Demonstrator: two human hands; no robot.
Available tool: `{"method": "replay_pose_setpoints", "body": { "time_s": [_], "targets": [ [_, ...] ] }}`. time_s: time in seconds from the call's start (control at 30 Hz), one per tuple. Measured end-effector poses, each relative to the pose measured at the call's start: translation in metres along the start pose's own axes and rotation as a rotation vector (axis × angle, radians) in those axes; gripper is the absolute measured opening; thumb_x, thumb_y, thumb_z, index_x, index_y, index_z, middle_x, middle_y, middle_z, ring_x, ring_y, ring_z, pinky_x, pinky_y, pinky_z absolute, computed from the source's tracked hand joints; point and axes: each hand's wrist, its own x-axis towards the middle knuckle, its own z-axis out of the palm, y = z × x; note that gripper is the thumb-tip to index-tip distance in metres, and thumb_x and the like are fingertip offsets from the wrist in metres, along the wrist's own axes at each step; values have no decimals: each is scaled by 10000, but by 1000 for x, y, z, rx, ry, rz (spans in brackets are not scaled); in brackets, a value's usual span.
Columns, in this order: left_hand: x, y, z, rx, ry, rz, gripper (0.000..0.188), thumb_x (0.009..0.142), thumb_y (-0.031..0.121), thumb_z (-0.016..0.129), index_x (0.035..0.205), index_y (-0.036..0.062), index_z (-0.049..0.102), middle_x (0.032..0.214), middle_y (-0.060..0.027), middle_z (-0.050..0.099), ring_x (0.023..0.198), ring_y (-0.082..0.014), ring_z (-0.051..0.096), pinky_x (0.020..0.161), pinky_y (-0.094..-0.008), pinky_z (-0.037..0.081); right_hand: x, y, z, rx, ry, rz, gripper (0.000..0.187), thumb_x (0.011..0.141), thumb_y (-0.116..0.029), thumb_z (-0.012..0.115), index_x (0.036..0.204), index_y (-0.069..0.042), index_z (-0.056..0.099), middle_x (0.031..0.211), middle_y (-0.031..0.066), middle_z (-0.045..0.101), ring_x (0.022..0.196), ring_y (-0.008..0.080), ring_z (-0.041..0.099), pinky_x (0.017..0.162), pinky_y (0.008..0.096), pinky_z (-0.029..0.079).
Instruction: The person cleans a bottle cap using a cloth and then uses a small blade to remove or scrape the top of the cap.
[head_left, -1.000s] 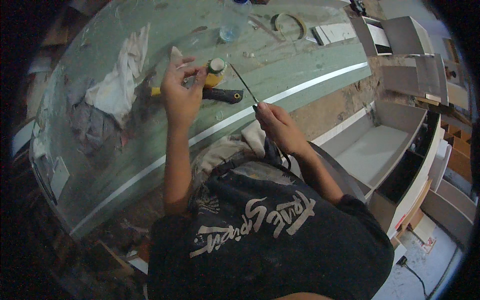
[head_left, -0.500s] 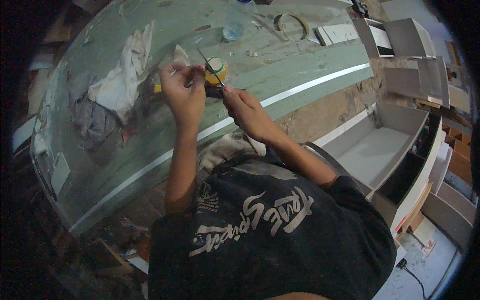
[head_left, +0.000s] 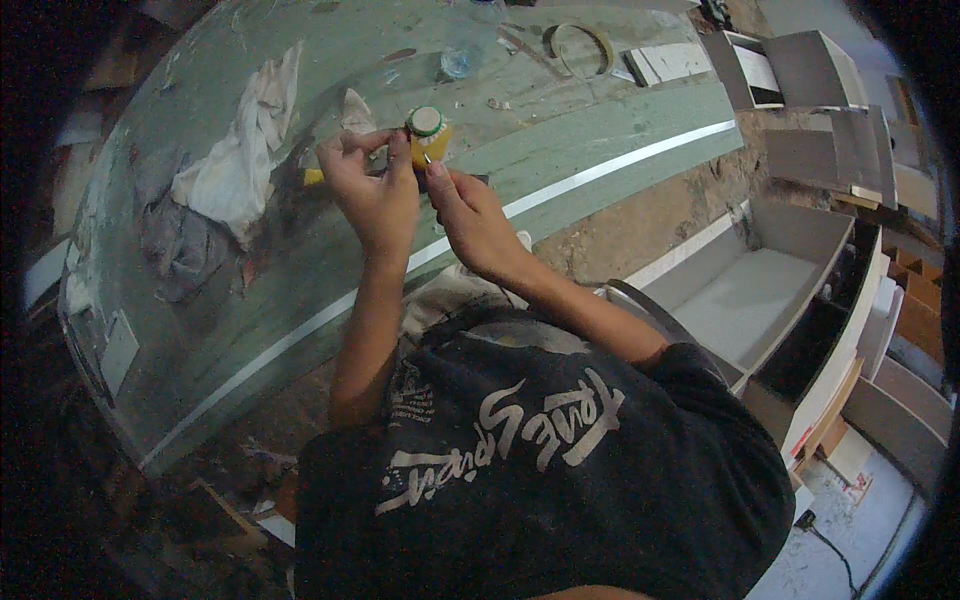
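Observation:
My right hand is closed round a slim pointed metal tool. Only the tool's bright tip shows past the thumb, so its exact kind cannot be made out. Close beside it, my left hand is raised with thumb and forefinger pinched together. What those fingers hold, if anything, is too small to tell. Just beyond both hands stands a yellow bottle with a green-rimmed, pale-topped cap. Part of the bottle is hidden by my fingers.
A green-tinted worktop carries a white rag, a grey cloth, a clear bottle, a tape ring and white strips. A pale metal strip runs along the near side. Grey open boxes stand at right.
My right hand has moved slightly left and up, closer to my left hand. The tool's long shaft, seen side-on before, now shows only a short tip. My left hand has barely shifted.

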Motion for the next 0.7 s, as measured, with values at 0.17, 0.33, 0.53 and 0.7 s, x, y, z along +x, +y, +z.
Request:
{"method": "replay_pose_setpoints", "body": {
  "time_s": [0.17,0.33,0.53,0.7],
  "targets": [
    [2,11,-4,366,0,316,264,817,6,683,944,14,452,857,-123,559,862,-292,593,787,-410,459,-2,-6,2,112,-31,61,483,1023,-492,394,803,-83,524,648,-51,416,567,57,358,493,247,302],
    [11,19,-7,583,-45,349,282,766,34,711,917,33,473,826,-128,531,865,-375,532,743,-482,396,0,-6,-6,79,-106,175,560,1030,-478,360,792,-4,539,640,58,511,619,166,489,592,356,403],
    [20,25,-12,637,-38,376,254,749,-15,687,894,41,485,851,-101,573,856,-351,565,760,-458,424,1,-21,-21,209,-247,487,585,984,-593,390,714,-83,490,612,-21,433,559,103,387,522,301,356],
    [58,75,-33,539,152,430,176,792,-33,645,893,29,515,854,-105,627,832,-326,628,781,-425,483,-19,49,-27,-145,-262,457,664,960,-641,387,790,-21,557,658,50,508,620,172,466,566,364,391]
  ]
}}
